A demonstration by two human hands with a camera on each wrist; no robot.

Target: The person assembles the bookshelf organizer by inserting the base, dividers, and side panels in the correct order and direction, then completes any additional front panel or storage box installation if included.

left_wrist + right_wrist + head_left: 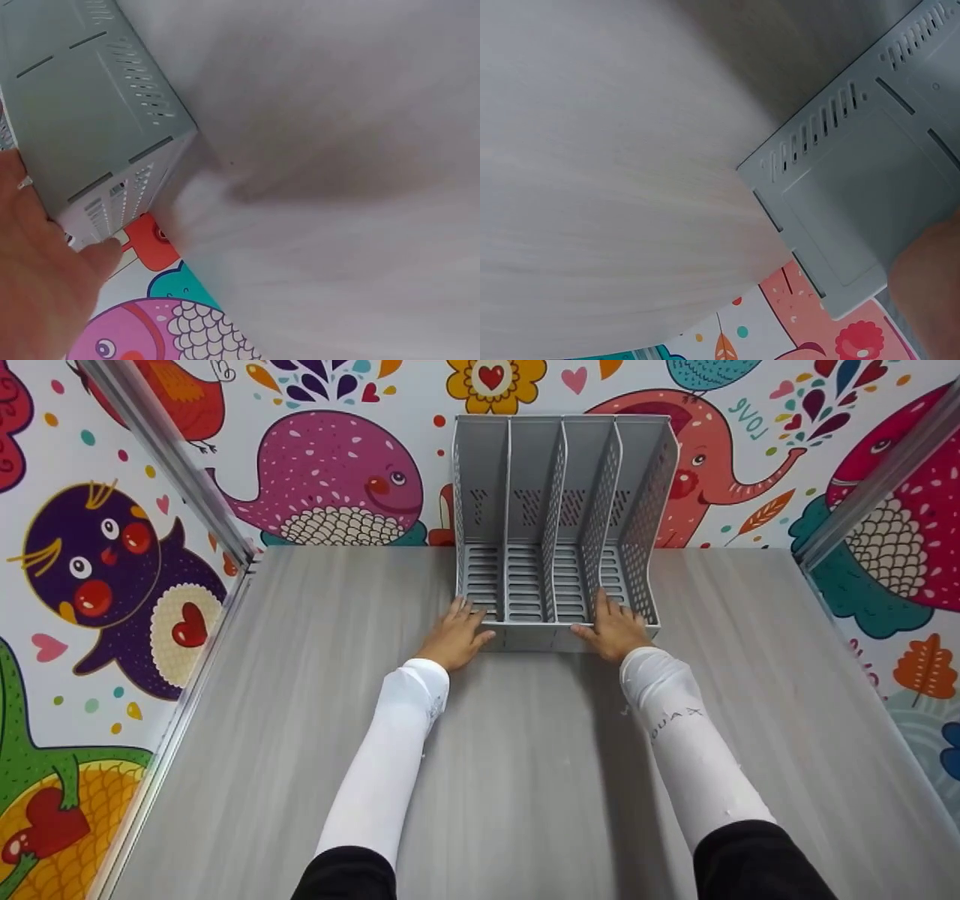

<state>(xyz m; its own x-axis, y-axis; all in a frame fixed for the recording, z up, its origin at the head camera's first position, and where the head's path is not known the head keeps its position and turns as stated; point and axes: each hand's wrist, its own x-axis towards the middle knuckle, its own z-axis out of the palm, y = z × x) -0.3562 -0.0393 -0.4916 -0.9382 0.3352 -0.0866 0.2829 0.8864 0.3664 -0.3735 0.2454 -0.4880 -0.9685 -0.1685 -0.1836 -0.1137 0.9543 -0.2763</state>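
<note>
A grey plastic file organizer (536, 585) stands at the back of the table, upright, with dividers and several slots; no contents show in them. At its front left corner my left hand (452, 635) grips the low front edge, fingers over the rim and thumb toward the front. My right hand (617, 628) holds the same edge near the right corner, its fingers reaching inside. In the left wrist view the slotted front panel (82, 112) lies beside the left hand (37, 277). The right wrist view shows the panel (840, 195) and part of the right hand (930, 285).
The wood-grain table (525, 780) stretches around the organizer. Behind it rises a wall (435, 495) printed with cartoon animals. Metal posts (172, 465) stand at the back corners, and a metal rail (169, 742) runs along the left edge.
</note>
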